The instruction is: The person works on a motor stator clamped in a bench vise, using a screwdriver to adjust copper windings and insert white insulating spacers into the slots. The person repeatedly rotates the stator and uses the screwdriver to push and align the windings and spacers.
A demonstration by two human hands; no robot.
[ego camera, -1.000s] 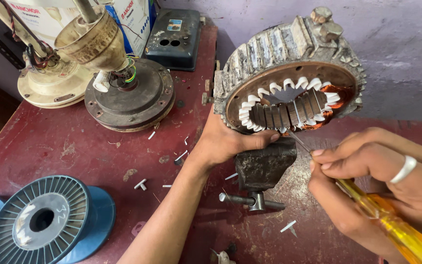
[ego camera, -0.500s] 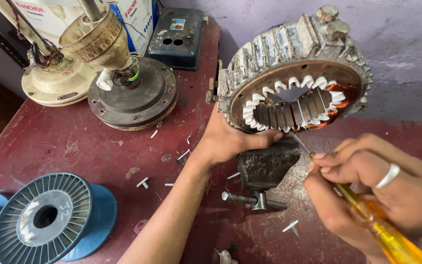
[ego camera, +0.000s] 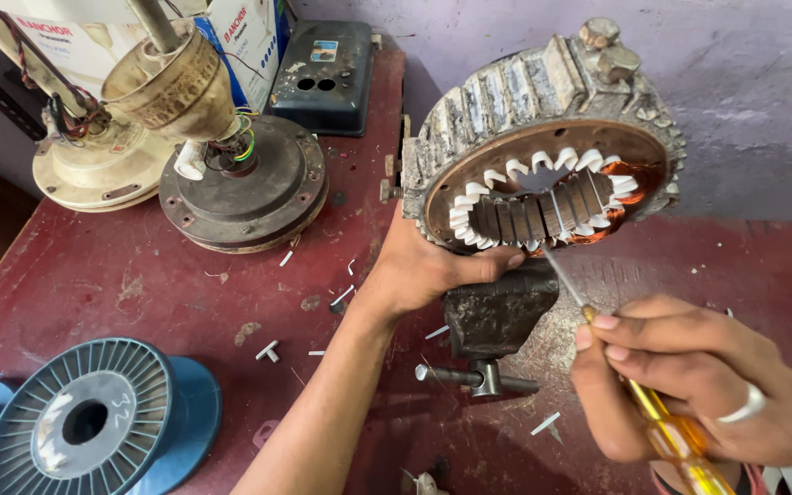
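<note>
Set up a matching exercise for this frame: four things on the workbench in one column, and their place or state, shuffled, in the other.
Things:
1. motor stator
2. screwdriver
3. blue spool
4. dark switch box

Places or states:
A. at the back of the bench
B. steadied by the left hand above the bench vise
C. gripped in the right hand
D. lying flat at the near left

Pairs: 1-B, 2-C, 3-D, 4-A

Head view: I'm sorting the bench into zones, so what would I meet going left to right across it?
Blue spool → cream fan base → dark round motor housing → left hand → bench vise → right hand holding a yellow-handled screwdriver.
</note>
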